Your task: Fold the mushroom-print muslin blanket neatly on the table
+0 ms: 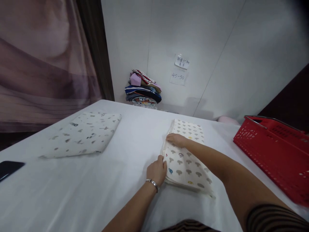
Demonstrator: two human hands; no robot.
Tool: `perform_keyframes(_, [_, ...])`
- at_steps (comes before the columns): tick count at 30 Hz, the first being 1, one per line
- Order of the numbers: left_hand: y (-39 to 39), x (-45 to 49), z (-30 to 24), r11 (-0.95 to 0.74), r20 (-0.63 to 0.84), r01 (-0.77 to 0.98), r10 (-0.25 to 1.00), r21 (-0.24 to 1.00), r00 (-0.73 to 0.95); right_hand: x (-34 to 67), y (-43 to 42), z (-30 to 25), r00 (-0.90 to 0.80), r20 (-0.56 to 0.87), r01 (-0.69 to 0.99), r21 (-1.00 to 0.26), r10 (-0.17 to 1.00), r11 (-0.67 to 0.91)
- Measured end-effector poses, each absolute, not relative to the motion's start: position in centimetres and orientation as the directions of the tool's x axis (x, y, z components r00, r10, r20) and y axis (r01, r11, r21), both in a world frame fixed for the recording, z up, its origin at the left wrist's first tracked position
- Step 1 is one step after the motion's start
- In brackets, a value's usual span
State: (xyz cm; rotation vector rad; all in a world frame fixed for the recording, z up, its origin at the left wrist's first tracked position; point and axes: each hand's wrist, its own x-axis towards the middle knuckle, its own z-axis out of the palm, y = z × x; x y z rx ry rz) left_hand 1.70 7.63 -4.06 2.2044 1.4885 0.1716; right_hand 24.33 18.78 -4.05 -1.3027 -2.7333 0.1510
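A folded white cloth with a mushroom print (pixel 187 161) lies on the white table (pixel 101 187), right of the middle. My left hand (pixel 157 170), with a bracelet at the wrist, is closed on the cloth's near left edge. My right hand (pixel 176 139) lies across the cloth's left edge farther back, fingers curled over the folded layers. Both forearms reach in from the bottom right.
A second folded cloth with grey speckles (pixel 82 133) lies at the left. A red plastic basket (pixel 277 151) stands at the right edge. A pile of folded clothes (pixel 143 90) sits against the back wall. A dark phone (pixel 9 168) lies at the far left.
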Motion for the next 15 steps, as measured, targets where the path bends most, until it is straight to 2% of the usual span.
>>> perform_keyframes(4, [7.6,1.7,-4.1,-0.305,-0.149,0.839,0.901,0.450,0.408,25.4,19.4,-3.7,-0.596,0.046,0.790,-0.148,0.802,0.596])
perform_keyframes(11, [7.7,1.7,-4.3,-0.290,-0.163,0.845,0.903,0.449,0.397,28.2,21.8,-4.0,-0.366,0.081,0.918,-0.134,0.927,0.374])
perform_keyframes(15, [7.6,1.6,-4.5,-0.294,-0.163,0.845,0.902,0.447,0.400,29.2,22.8,-4.3,-0.373,0.077,0.913,-0.149,0.925,0.380])
